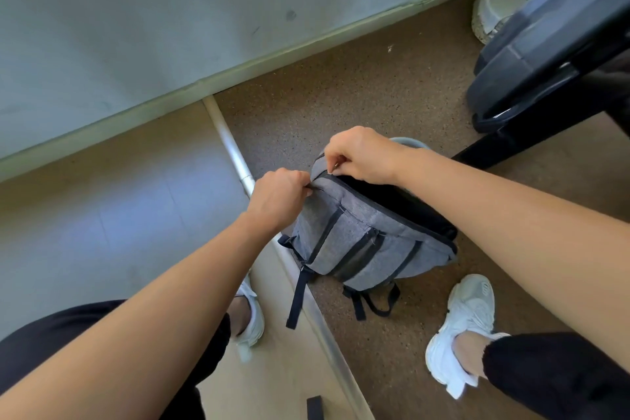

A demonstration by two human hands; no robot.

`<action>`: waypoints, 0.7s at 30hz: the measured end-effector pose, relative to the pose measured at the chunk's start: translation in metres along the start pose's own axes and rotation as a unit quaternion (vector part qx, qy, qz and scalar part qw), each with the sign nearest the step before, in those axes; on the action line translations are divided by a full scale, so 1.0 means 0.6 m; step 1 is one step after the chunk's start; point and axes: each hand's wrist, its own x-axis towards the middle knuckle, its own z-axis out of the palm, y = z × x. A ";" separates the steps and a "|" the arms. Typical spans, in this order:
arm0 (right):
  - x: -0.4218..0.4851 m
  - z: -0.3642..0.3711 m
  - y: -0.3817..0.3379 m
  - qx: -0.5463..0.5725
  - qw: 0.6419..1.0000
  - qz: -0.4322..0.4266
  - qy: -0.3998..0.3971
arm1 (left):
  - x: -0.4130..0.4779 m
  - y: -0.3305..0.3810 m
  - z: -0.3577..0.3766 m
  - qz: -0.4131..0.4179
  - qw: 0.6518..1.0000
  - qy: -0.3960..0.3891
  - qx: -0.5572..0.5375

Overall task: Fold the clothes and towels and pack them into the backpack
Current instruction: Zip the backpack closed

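Left hand (pixel 278 199) and right hand (pixel 361 157), each grip pinched tight on the grey backpack (pixel 361 235) top edge

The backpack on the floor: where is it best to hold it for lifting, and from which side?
Probably the top edge, from above. The backpack stands upright with its opening upward, and the left hand and right hand already pinch that edge; its loose lower straps would tip it.
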 end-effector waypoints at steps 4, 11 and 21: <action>-0.049 0.000 0.024 0.028 0.999 -0.011 0.029 | 0.001 -0.007 0.003 -0.010 1.000 0.004 -0.001; -0.180 0.026 0.080 0.080 0.993 0.037 0.084 | 0.000 -0.003 0.003 -0.041 0.999 0.005 0.012; -0.250 0.097 0.080 0.200 0.945 0.170 0.193 | -0.007 0.054 -0.031 0.023 0.997 0.075 -0.010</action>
